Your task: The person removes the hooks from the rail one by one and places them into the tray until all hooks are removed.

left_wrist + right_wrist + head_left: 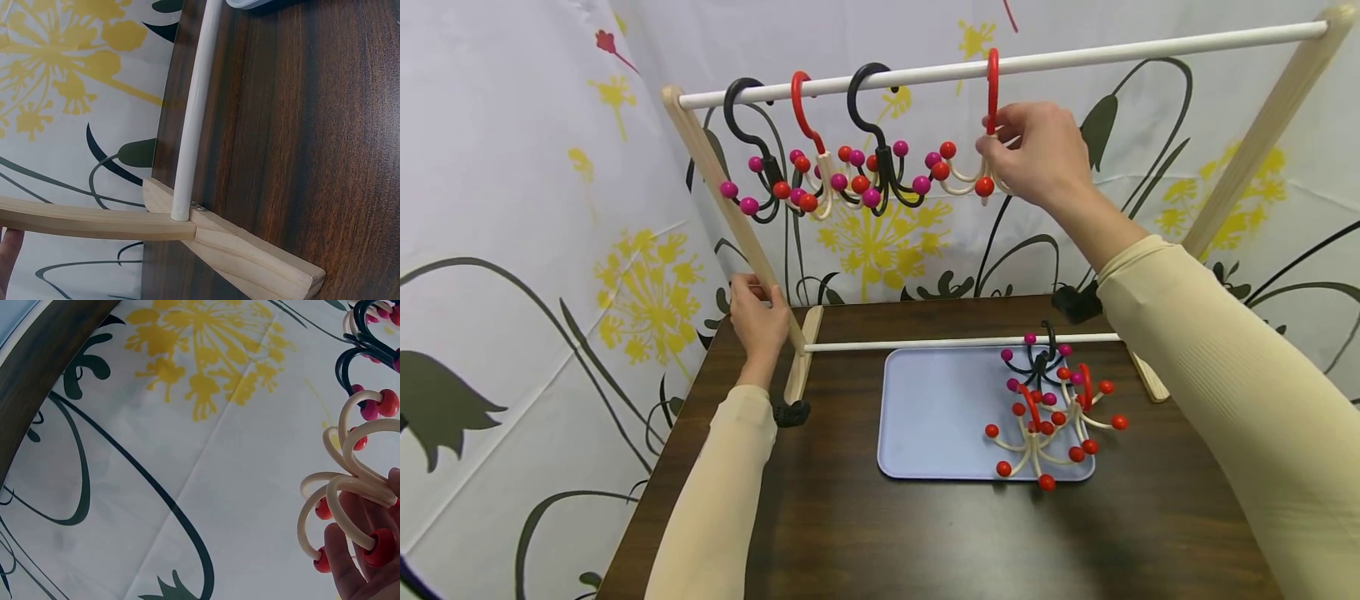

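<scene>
At the right of the row, my right hand (1041,154) pinches a cream multi-arm hanger (966,185) with red ball tips just below its red hook (993,83). That hook is over the white top rail (1097,58). In the right wrist view, my fingers (342,562) are against the hanger's curved arms (356,487). My left hand (760,317) holds the rack's left wooden post (730,204) low down. A finger (9,256) touches this post (94,220) in the left wrist view. Left along the rail hang a black hanger (883,167), a cream one (825,179) and another black one (767,179).
A light blue tray (932,417) lies on the dark wooden table (910,542), with a black hanger (1040,364) and two cream hangers (1033,442) at its right side. The lower white rod (880,344) crosses behind it. A flowered cloth (550,250) hangs behind.
</scene>
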The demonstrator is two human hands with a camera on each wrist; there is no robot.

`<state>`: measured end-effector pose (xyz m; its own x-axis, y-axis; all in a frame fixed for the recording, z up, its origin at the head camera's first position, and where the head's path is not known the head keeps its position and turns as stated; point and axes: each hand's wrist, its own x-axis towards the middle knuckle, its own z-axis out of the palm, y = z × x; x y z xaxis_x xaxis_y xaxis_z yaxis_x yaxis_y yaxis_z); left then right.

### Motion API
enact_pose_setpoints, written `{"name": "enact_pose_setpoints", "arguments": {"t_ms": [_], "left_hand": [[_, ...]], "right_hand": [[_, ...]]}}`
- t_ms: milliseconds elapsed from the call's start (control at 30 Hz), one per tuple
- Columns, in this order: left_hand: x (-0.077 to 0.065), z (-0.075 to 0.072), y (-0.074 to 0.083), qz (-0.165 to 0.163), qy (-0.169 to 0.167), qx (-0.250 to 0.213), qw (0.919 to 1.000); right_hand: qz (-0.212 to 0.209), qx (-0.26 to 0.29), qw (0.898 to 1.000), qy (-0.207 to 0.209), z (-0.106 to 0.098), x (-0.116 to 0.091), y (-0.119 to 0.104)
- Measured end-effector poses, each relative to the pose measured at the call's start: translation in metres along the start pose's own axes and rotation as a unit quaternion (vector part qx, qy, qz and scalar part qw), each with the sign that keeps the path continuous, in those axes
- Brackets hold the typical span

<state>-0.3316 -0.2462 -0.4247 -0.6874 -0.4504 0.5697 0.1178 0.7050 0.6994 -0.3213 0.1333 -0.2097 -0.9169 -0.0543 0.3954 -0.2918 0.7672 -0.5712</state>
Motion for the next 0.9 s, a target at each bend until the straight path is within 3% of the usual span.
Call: {"name": "enact_pose_setpoints", "arguments": {"t_ms": [400,700,800,900], "left_hand": [[-0.003,0.001,0.000,-0.002,-0.007,0.000,1.0000],[-0.003,0.002,0.003,0.007,-0.009,-0.005,0.9999],[-0.002,0.003,0.002,0.007,-0.007,-0.005,0.9999],[-0.002,0.002,0.002,0.005,-0.003,-0.004,1.0000]], "right_hand": [[0.002,0.007,1.000,0.027,-0.026,-0.007,0.004],[-0.008,0.031,0.999,0.044,-0.059,-0.033,0.013],[-0.021,0.031,0.999,0.021,-0.060,-0.047,0.017],[-0.032,0.027,0.999,-0.034,-0.052,-0.062,0.020]]}}
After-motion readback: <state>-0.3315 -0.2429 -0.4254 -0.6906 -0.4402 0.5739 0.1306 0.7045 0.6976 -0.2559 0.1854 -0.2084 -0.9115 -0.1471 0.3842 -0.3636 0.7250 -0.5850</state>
